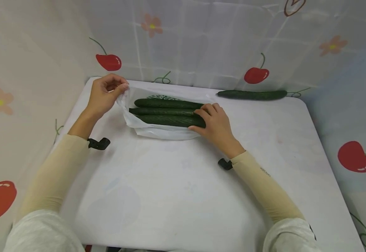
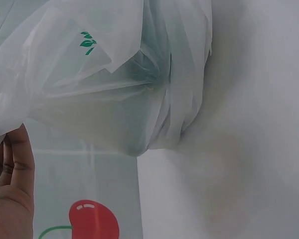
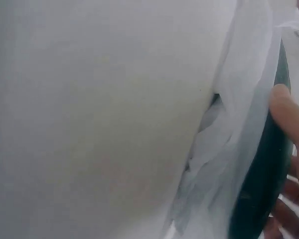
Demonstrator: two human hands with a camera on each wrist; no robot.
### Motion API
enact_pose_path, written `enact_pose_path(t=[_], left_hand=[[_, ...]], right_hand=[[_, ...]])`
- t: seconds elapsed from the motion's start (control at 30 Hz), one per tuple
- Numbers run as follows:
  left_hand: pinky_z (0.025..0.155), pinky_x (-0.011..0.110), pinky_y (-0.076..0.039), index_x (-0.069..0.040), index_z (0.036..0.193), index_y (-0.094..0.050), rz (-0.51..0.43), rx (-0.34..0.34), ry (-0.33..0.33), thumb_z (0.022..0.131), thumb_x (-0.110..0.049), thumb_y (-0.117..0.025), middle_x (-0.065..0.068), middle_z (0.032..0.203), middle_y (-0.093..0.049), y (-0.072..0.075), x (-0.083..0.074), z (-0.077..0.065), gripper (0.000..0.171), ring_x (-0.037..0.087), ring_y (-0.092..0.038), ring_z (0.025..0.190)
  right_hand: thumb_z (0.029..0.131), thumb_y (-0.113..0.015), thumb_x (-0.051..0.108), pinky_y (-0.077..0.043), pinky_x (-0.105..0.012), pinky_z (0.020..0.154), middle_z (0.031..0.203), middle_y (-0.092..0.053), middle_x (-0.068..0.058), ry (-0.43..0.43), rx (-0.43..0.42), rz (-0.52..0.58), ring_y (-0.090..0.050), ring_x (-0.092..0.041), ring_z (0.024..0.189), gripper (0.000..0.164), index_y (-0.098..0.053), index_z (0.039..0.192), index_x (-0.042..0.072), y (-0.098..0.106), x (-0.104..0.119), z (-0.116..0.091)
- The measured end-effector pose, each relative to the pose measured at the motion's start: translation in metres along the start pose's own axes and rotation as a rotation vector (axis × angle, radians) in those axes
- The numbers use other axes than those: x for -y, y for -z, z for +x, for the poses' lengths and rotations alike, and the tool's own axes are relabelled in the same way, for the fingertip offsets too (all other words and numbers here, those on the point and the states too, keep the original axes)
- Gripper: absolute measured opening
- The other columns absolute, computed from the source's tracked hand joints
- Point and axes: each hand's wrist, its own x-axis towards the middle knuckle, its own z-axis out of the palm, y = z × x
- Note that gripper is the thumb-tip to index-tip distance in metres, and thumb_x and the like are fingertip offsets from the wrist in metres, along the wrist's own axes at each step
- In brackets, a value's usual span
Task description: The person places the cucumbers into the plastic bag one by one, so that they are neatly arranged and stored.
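A thin white plastic bag (image 1: 164, 134) lies with its mouth spread at the back of the table. Three dark green cucumbers rest in it side by side: a far one (image 1: 167, 103), a middle one (image 1: 164, 111) and a near one (image 1: 170, 120). My left hand (image 1: 103, 95) pinches the bag's left edge and holds it up; green leaf print shows on the plastic (image 2: 109, 107) in the left wrist view. At the cucumbers' right ends, my right hand (image 1: 217, 125) grips the near cucumber (image 3: 261, 184), thumb on its near side, fingers curled over the other.
Another cucumber (image 1: 252, 95) lies by the table's back edge, right of the bag. The white-covered table (image 1: 176, 196) meets a cherry-printed curtain (image 1: 195, 45) behind, with similar printed sheets at both sides. A black wrist mount (image 1: 99, 143) sits on each forearm.
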Motion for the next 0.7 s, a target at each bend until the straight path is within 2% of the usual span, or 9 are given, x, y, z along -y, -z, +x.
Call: enact_pose_path(t=[0.13, 0.33, 0.53, 0.6, 0.7], left_hand=[[0.077, 0.012, -0.055, -0.003, 0.112, -0.076, 0.002, 0.005, -0.008, 0.102, -0.016, -0.075, -0.015, 0.098, -0.07, -0.001, -0.001, 0.001, 0.016, 0.009, -0.064, 0.089], [0.076, 0.011, -0.054, -0.001, 0.113, -0.075, -0.006, 0.004, -0.006, 0.101, -0.014, -0.075, -0.015, 0.098, -0.071, -0.001, 0.001, 0.002, 0.017, 0.009, -0.064, 0.087], [0.076, 0.011, -0.055, -0.003, 0.113, -0.076, 0.006, 0.007, -0.008, 0.102, -0.016, -0.074, -0.015, 0.099, -0.07, 0.001, 0.004, 0.003, 0.017, 0.009, -0.065, 0.088], [0.076, 0.011, -0.055, -0.003, 0.114, -0.076, 0.009, 0.009, -0.005, 0.103, -0.016, -0.074, -0.016, 0.1, -0.07, 0.001, 0.005, 0.003, 0.017, 0.009, -0.064, 0.088], [0.076, 0.011, -0.055, -0.003, 0.115, -0.076, 0.008, 0.011, -0.002, 0.103, -0.015, -0.074, -0.017, 0.1, -0.069, 0.001, 0.005, 0.003, 0.017, 0.009, -0.064, 0.089]], right_hand=[[0.08, -0.092, 0.055, -0.055, -0.046, 0.09, 0.121, -0.064, -0.009, -0.111, 0.091, 0.035, -0.054, -0.031, 0.105, 0.07, -0.067, 0.127, 0.008, 0.005, -0.005, 0.0], [0.085, -0.089, 0.054, -0.054, -0.05, 0.1, 0.134, -0.059, -0.011, -0.178, 0.255, 0.079, -0.052, -0.032, 0.121, 0.077, -0.06, 0.142, 0.01, 0.018, -0.012, 0.0], [0.087, -0.084, 0.062, -0.05, -0.057, 0.112, 0.152, -0.055, -0.014, -0.326, 0.4, 0.12, -0.059, -0.037, 0.128, 0.096, -0.045, 0.159, 0.011, 0.023, -0.025, -0.005], [0.088, -0.08, 0.066, -0.046, -0.056, 0.115, 0.147, -0.062, -0.014, -0.345, 0.442, 0.09, -0.064, -0.037, 0.127, 0.099, -0.041, 0.162, 0.012, 0.024, -0.028, -0.007], [0.088, -0.076, 0.072, -0.039, -0.053, 0.113, 0.114, -0.075, -0.012, -0.335, 0.455, 0.012, -0.07, -0.033, 0.108, 0.102, -0.04, 0.162, 0.013, 0.026, -0.03, -0.008]])
